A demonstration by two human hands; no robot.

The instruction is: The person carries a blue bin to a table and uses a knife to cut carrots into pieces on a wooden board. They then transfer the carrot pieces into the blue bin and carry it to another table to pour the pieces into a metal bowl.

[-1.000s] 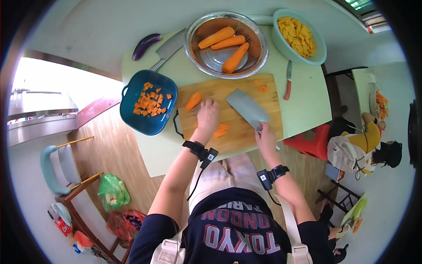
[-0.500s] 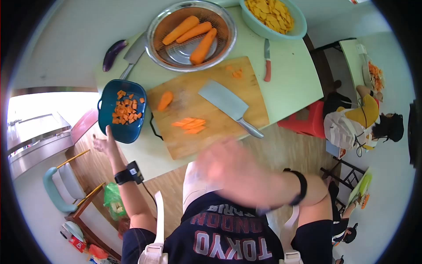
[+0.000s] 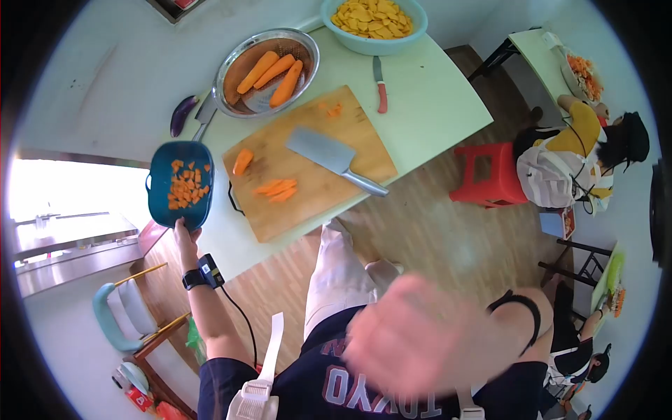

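My left hand (image 3: 186,239) grips the near edge of a dark teal two-handled plastic basin (image 3: 160,168), its fingers partly hidden under the rim. Diced carrot (image 3: 186,189) lies inside it. My right hand (image 3: 402,336) hangs in front of my shirt, holding nothing I can make out; motion blur smears its fingers. On the wooden cutting board (image 3: 315,203) rests a cleaver (image 3: 322,150), its handle past the board's right edge. A carrot piece (image 3: 243,162), carrot slices (image 3: 276,190) and small carrot bits (image 3: 334,110) also lie there.
A steel colander (image 3: 231,112) holds whole carrots, beside an eggplant (image 3: 183,115) and another cleaver (image 3: 204,119). A red-handled knife (image 3: 381,94) lies below a light-blue bowl (image 3: 413,31) of yellow slices. Right, a red stool (image 3: 500,171) stands by a co-worker (image 3: 574,157).
My left hand has closed on the basin's near edge; before, it was spread beside it. My right hand has moved down and right, away from the board. The whole view has shifted.
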